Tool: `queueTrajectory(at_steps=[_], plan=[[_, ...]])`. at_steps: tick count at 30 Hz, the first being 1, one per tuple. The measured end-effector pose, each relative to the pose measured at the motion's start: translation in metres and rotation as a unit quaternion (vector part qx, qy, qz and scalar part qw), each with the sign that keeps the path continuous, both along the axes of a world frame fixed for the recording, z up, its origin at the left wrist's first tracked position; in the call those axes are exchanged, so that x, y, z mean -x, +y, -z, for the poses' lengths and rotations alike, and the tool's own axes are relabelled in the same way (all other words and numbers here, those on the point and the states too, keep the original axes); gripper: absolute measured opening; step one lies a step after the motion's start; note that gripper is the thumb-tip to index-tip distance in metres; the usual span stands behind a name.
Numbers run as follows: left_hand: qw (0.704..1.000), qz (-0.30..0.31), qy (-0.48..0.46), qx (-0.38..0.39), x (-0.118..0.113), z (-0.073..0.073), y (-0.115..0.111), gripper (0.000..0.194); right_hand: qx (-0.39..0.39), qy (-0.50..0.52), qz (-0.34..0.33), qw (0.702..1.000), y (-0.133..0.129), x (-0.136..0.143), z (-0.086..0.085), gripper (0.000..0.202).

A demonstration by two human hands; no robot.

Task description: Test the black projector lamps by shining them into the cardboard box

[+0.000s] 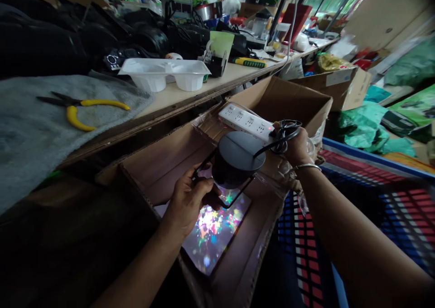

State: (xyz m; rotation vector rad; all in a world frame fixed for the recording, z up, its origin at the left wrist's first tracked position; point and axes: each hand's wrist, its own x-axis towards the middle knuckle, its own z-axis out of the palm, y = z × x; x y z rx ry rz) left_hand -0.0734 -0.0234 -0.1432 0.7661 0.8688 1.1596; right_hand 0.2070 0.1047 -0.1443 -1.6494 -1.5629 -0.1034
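Observation:
My left hand (185, 201) is closed on the bracket of a black, round projector light (239, 156). The lamp faces down over an open cardboard box (244, 258). Coloured snowflake-like spots fall on a pale sheet (217, 249) inside the box. Around a coiled black cable (285, 133), my right hand (299, 149) is closed, right at the end of a white power strip (246, 121). A small red light glows at that end of the strip. Whether a plug sits in the socket there is hidden by my fingers. A bracelet (306, 166) circles my right wrist.
On the workbench lie yellow-handled pliers (91, 104), a white plastic tray (163, 70), a green cup (220, 44) and a yellow-green cutter (249, 62). Black items (112, 31) crowd the back left. A blue-red plastic basket (312, 253) stands at the right, with bags (363, 126) beyond it.

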Motion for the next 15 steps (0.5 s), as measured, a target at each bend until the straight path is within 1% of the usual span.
queueTrajectory(at_steps=[3,6,10,15], plan=[[1.0,-0.014,-0.005,0.002,0.0,0.0,0.001,0.033,0.001,0.016,0.007,1.0,-0.001,0.002,0.0,0.017],[1.0,-0.014,-0.006,0.001,-0.001,0.0,0.001,0.035,0.005,0.021,0.005,1.0,-0.001,0.003,-0.001,0.015],[1.0,-0.011,-0.011,-0.004,-0.001,-0.002,0.002,0.036,0.011,0.025,0.01,1.0,-0.003,0.006,-0.005,0.019],[1.0,-0.006,-0.024,0.007,-0.003,-0.002,0.002,0.033,0.026,0.007,-0.011,1.0,-0.007,0.008,-0.01,0.016]])
